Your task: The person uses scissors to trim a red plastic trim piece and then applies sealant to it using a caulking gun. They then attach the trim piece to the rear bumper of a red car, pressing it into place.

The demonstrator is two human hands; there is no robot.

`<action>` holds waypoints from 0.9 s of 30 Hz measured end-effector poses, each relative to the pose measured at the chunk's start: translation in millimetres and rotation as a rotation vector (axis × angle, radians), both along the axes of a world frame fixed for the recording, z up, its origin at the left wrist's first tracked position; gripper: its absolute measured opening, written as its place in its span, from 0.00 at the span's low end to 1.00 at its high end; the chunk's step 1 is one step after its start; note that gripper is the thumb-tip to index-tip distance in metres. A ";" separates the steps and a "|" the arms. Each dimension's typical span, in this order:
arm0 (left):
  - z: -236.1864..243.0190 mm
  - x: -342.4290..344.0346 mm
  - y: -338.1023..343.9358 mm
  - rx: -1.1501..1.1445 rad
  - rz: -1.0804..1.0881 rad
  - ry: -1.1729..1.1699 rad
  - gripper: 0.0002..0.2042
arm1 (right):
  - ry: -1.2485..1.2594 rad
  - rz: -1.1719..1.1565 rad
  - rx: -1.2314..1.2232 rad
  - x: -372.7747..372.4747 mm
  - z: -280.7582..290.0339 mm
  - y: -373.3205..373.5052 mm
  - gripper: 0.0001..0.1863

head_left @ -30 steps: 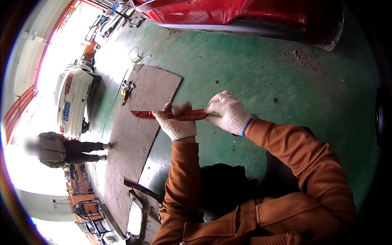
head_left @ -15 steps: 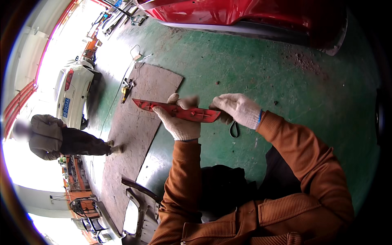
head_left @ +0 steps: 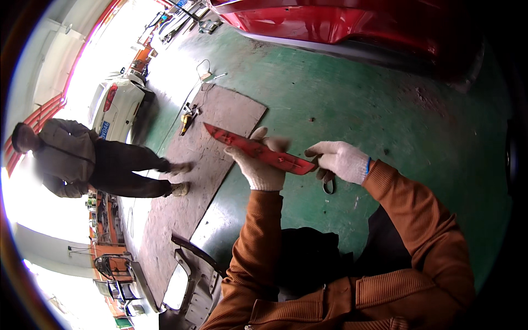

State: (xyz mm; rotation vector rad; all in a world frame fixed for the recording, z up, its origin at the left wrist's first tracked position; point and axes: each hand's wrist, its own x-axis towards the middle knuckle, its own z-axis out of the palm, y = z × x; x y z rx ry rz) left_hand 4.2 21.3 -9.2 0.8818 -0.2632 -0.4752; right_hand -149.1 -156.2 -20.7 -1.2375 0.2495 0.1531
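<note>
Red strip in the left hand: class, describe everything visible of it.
The red strip is long and narrow, pointed at its left end, blunter at the right. It looks like hard plastic, with small raised parts and dark patches. It slants down to the right, held up in the left hand's grip. The right hand's grip is by its right end; contact is unclear.

Red trim strip (head_left: 250, 147): rigid, plastic-looking, dull sheen, molded ribs on the exposed face. Left glove (head_left: 261, 171) and right glove (head_left: 342, 160): matt knitted cloth. Jacket (head_left: 256, 225): ribbed brown fabric, matt. Floor (head_left: 341, 104): smooth green coating, semi-gloss. Floor sheet (head_left: 234, 111): matt, scuffed. Red car body (head_left: 297, 25): glossy paint.
</note>
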 end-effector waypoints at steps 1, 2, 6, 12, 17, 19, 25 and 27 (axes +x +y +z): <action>2.1 -1.2 -1.6 0.054 -0.028 -0.024 0.50 | -0.079 -0.004 0.116 -1.8 -2.8 -2.6 0.21; 4.1 -5.0 -3.8 0.063 -0.047 -0.027 0.51 | -0.076 0.024 0.142 -2.0 -2.0 -0.7 0.21; 5.2 -20.0 -14.3 0.097 -0.156 -0.057 0.49 | -0.099 0.177 0.061 -7.1 8.4 7.8 0.24; 8.6 -16.3 -15.2 0.004 -0.072 -0.027 0.42 | 0.026 0.312 -0.112 -10.1 7.9 0.1 0.20; 3.3 3.3 4.1 -0.102 -0.030 -0.037 0.35 | 0.059 0.363 -0.162 -12.6 2.3 -5.4 0.19; 4.1 3.9 6.7 -0.103 -0.029 -0.044 0.34 | 0.060 0.358 -0.155 -11.2 -0.8 -4.8 0.18; 10.8 1.3 1.2 -0.024 -0.012 -0.050 0.30 | 0.060 0.261 -0.216 -11.9 11.3 -0.4 0.16; 11.2 0.4 0.8 0.071 0.000 -0.062 0.27 | 0.063 0.245 -0.228 -13.4 10.8 1.5 0.16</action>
